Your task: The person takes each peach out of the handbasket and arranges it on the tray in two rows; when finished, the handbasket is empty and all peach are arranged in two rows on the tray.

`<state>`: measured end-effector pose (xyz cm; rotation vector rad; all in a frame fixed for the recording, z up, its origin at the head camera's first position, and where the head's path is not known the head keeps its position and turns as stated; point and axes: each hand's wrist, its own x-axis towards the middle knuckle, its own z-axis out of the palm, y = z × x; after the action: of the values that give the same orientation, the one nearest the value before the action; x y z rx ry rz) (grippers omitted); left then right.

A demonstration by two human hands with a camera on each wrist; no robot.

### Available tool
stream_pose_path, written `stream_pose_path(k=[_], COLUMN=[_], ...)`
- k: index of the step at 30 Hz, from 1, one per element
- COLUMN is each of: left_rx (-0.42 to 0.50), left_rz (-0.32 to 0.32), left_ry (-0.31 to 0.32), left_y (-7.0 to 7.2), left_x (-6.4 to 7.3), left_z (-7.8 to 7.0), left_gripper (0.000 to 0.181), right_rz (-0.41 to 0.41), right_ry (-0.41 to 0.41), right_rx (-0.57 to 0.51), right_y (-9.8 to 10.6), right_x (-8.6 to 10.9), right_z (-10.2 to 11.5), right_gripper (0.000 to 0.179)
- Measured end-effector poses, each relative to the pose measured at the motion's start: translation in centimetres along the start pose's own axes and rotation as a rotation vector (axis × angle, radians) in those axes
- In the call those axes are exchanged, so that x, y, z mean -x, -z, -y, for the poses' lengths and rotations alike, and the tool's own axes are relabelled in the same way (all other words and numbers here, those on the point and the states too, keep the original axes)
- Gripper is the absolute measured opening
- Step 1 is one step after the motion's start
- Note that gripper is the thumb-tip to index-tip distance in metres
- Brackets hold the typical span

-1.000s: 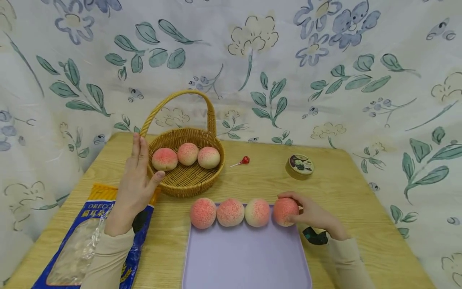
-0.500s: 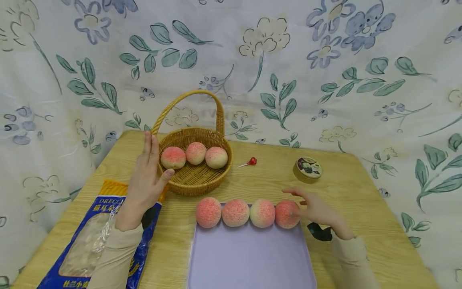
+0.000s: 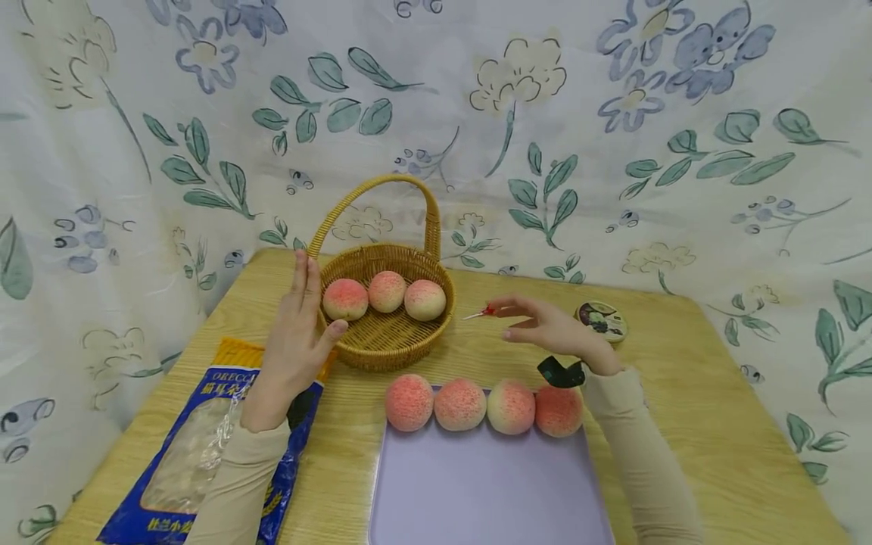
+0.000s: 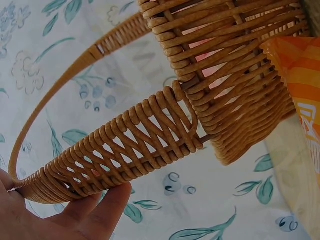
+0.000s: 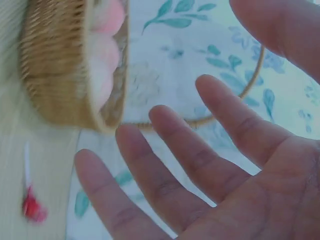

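Note:
My left hand (image 3: 289,356) is at the left side of a wicker basket (image 3: 381,357), its fingers straight against the foot of the basket's handle (image 3: 364,185). The left wrist view has the fingers (image 4: 112,210) at the woven handle. Three peaches, one of them a pink-topped peach (image 3: 345,300), lie in the basket. My right hand (image 3: 545,325) is in the air right of the basket, fingers spread and holding nothing in the right wrist view. Its fingertips overlap the red lollipop (image 3: 477,313) in the head view, but the right wrist view has the lollipop (image 5: 32,207) apart from them.
A lilac tray (image 3: 487,484) bears a row of several peaches, including a leftmost peach (image 3: 409,403), along its far edge. A blue pasta bag (image 3: 184,454) lies under my left forearm. A round tin (image 3: 602,322) stands behind my right hand. A floral curtain (image 3: 436,98) backs the table.
My right hand has let go of the rightmost peach on the tray and moved up and left toward the lollipop. My left hand stays at the basket handle. The head view has shifted slightly.

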<state>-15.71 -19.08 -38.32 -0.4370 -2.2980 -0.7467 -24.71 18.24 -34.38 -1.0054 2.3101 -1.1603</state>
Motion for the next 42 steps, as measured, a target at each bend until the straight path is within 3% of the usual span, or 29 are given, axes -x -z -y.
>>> stream_pose_path(k=[6,14,23,26,30,33,42], left_rx=[0.0,0.012,0.019,0.017,0.014,0.01,-0.009], left_rz=[0.004,0.028,0.04,0.042,0.047,0.054,0.059], left_ry=[-0.014,0.001,0.034,0.045,0.052,0.062,0.081], left_y=[-0.8,-1.2,-0.8,-0.6,-0.5,-0.3,0.4], left_x=[-0.5,-0.5,-0.2,-0.2,-0.2,-0.2,-0.4], left_z=[-0.3,-0.6,-0.5,-0.4,-0.3,-0.2,0.2], left_gripper=[0.082,0.083,0.087,0.087,0.088,0.088,0.089], right_rz=[0.016,-0.002,0.021,0.033,0.084,0.124,0.181], right_ry=[0.01,-0.034,-0.124,-0.179,-0.246,-0.252,-0.254], right_rx=[-0.031,-0.064,0.008,0.099,0.109,0.068,0.155], right_y=[-0.1,-1.0,-1.9,-2.4,-3.4,-4.3,-5.9], right_x=[-4.2,-8.9,-14.2,-15.7,-16.8,-17.3,-18.4], right_z=[1.4,1.0,1.4,1.3,1.0,0.6,0.0], right_gripper=[0.049,0.045,0.052,0.053,0.053,0.054,0.064])
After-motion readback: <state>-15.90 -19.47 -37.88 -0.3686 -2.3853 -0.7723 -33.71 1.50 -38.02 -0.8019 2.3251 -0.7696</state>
